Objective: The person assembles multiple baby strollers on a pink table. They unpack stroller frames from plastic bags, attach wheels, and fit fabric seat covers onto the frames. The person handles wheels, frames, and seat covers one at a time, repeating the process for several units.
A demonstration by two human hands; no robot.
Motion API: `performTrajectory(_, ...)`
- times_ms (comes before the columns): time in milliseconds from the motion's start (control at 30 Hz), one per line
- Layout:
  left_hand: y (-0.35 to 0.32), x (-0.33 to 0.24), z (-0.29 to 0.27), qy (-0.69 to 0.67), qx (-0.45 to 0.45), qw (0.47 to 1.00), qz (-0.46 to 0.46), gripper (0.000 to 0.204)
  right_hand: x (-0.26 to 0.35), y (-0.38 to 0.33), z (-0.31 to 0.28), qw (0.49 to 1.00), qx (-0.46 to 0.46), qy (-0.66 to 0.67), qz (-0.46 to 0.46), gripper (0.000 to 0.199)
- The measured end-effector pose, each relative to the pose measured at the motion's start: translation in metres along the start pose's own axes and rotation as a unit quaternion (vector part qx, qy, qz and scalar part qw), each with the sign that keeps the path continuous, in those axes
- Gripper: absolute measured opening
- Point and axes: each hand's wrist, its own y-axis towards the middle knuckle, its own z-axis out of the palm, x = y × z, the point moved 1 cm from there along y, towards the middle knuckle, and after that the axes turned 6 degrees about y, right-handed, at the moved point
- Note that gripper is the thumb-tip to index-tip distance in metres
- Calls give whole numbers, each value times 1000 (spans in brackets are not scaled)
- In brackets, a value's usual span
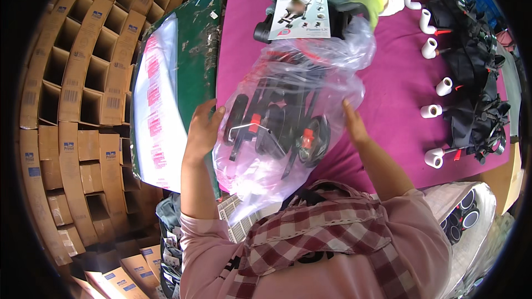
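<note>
A folded stroller [274, 116] with dark wheels and red parts lies inside a clear plastic bag [260, 180] on the pink-covered table. My left hand [204, 130] is beside the bag's left edge, its fingers apart. On the other side, my right hand [354, 123] has its fingers stretched out against the bag's right edge. A printed leaflet [300, 16] with a stroller picture sits at the far end of the bag. There a co-worker's hand in a yellow-green glove [370, 8] reaches in from the far side.
Folded black strollers [471, 83] with white-wrapped handles [429, 48] line the table's right side. To the left, flat plastic bags [158, 105] with red print lie on a green board [197, 50]. Stacked cardboard boxes [69, 99] fill the left. A sack of wheels [465, 210] stands lower right.
</note>
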Motion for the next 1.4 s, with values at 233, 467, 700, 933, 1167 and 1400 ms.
performTrajectory(233,67,-24,17,141,139,979,-51,49,12,-32,17,977,208,47,-25,50)
performTrajectory(467,59,-37,23,5,203,973,-108,32,4,-20,9,956,291,-2,-19,53)
performTrajectory(700,127,-59,43,258,0,966,29,23,39,-5,-1,928,335,-155,-58,38)
performTrajectory(933,226,-170,41,62,-221,968,97,26,14,60,-9,971,141,-100,-162,22)
performTrajectory(1167,127,-124,-27,91,-168,980,54,44,28,107,-98,982,-137,3,-132,36)
performTrajectory(1400,16,-77,-2,49,163,983,-65,61,-45,-20,-67,964,221,136,64,56)
